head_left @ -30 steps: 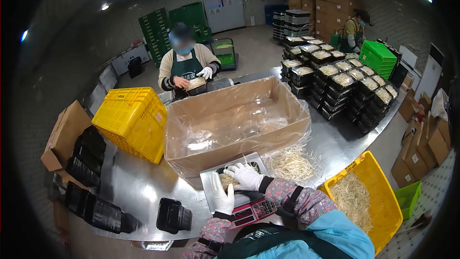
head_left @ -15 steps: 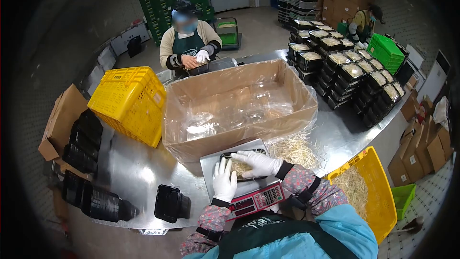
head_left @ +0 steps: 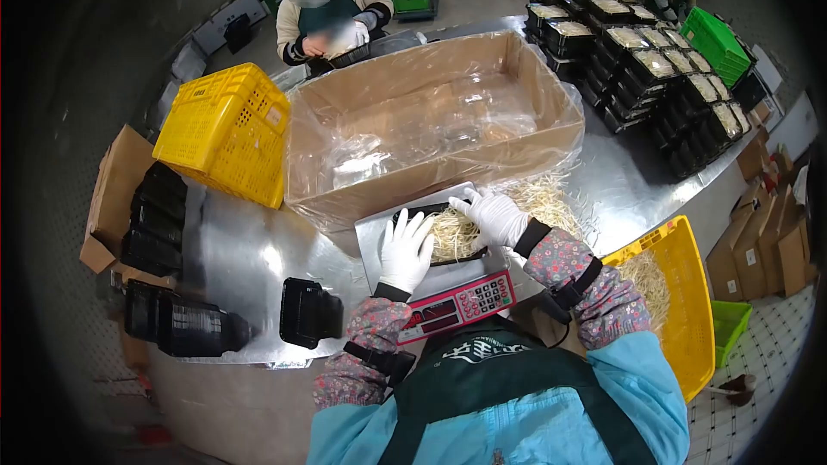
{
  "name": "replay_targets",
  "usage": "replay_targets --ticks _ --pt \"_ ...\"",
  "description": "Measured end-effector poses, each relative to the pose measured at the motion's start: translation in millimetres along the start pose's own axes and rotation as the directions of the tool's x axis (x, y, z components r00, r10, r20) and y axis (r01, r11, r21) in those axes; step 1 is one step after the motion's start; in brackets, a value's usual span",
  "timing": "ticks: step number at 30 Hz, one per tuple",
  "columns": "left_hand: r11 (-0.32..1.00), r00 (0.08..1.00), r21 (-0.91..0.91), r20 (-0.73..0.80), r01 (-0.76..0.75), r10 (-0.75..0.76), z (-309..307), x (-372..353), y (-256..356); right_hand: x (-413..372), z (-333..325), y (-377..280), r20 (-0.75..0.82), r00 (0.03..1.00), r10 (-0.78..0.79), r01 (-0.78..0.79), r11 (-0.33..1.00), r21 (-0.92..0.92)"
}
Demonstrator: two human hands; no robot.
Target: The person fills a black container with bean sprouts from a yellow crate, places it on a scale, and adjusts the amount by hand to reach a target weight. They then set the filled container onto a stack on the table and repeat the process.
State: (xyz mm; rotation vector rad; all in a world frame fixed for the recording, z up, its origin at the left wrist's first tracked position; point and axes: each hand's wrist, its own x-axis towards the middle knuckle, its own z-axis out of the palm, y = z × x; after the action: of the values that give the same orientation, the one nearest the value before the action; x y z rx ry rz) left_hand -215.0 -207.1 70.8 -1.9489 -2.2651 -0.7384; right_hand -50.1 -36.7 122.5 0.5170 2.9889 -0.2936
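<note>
A black plastic tray heaped with pale, thin sprouts sits on the metal plate of a weighing scale. The scale's red keypad panel faces me. My left hand, in a white glove, rests at the tray's left end, fingers outstretched and slightly apart. Over the right end is my right hand, also gloved, its fingers bent but apart and touching the sprouts. Loose sprouts lie on the table just beyond my right hand.
A large plastic-lined carton stands ahead, beside a yellow crate. Filled trays are stacked at right. A yellow basket of sprouts is near my right elbow. Black trays sit at left. A co-worker handles a tray opposite.
My right hand has drawn back from lying flat across the tray, uncovering more sprouts. My left hand stays at the left end. The head view has tilted downward.
</note>
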Motion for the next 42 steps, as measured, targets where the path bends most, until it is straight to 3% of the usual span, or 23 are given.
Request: replay_targets --ticks 2,4,9,12,15,19,21,22,23,25,27,29,31,32,34,35,37,42 --pt "0.991 0.991 -0.071 -0.063 0.113 -0.117 13 -6 -4 -1 10 6 -0.052 0.998 0.037 -0.036 0.999 0.011" --pt "0.991 0.984 -0.048 -0.124 0.123 -0.128 23 -6 -5 -3 25 6 -0.168 0.985 0.044 -0.054 0.997 -0.053" --pt "0.988 0.978 -0.043 -0.143 0.148 -0.153 31 -11 -8 -11 14 22 -0.292 0.956 0.035 0.001 0.993 0.12" --pt "0.983 0.973 -0.052 -0.139 0.178 -0.183 29 -10 -5 -27 -47 26 -0.322 0.941 0.104 0.006 0.946 0.323" --pt "0.977 0.968 -0.104 -0.151 0.188 -0.202 25 -9 -2 -31 -74 15 -0.363 0.927 0.092 0.14 0.813 0.564" --pt "0.888 0.928 -0.428 -0.236 0.166 -0.287 20 -13 -5 -9 -44 -13 -0.411 0.909 0.066 0.288 0.614 0.735" --pt "0.768 0.89 -0.626 -0.264 0.135 -0.372 22 -22 -14 8 2 -8 -0.298 0.954 -0.032 0.196 0.82 0.538" --pt "0.744 0.872 -0.639 -0.233 0.196 -0.43 3 -23 -3 4 10 -6 -0.215 0.974 -0.071 0.15 0.911 0.383" --pt "0.619 0.847 -0.759 -0.183 0.201 -0.499 19 -32 -24 1 15 1 -0.264 0.962 -0.069 0.177 0.895 0.409" --pt "0.587 0.84 -0.792 -0.196 0.168 -0.505 11 -38 -34 -7 9 8 -0.35 0.935 -0.066 0.23 0.863 0.45" --pt "0.789 0.894 -0.578 -0.215 0.207 -0.392 -3 -40 -25 -8 6 20 -0.371 0.923 0.105 0.158 0.773 0.614" --pt "0.947 0.947 -0.295 -0.25 0.124 -0.202 -9 -27 -11 -8 -7 12 -0.461 0.869 0.182 0.059 0.885 0.461" --pt "0.987 0.987 -0.154 -0.145 0.048 -0.071 -16 -13 6 8 36 5 -0.57 0.806 0.157 -0.042 0.977 0.21" --pt "0.996 0.993 -0.085 -0.115 0.026 -0.036 -10 -10 8 10 50 -9 -0.506 0.849 0.156 -0.054 0.976 0.21" --pt "0.992 0.998 0.127 -0.059 -0.028 0.036 7 -8 4 5 66 -43 -0.413 0.911 -0.007 0.045 0.996 0.081" --pt "0.99 0.999 0.139 -0.029 -0.024 0.028 9 -10 4 3 77 -54 -0.38 0.922 -0.072 0.104 0.992 0.064" --pt "0.987 0.999 0.161 0.038 -0.021 0.015 11 -12 3 6 79 -55 -0.321 0.947 -0.026 0.087 0.98 0.178" --pt "0.982 0.999 0.188 -0.012 -0.033 0.036 30 0 -15 29 75 -49 -0.222 0.974 0.046 0.019 0.959 0.284"
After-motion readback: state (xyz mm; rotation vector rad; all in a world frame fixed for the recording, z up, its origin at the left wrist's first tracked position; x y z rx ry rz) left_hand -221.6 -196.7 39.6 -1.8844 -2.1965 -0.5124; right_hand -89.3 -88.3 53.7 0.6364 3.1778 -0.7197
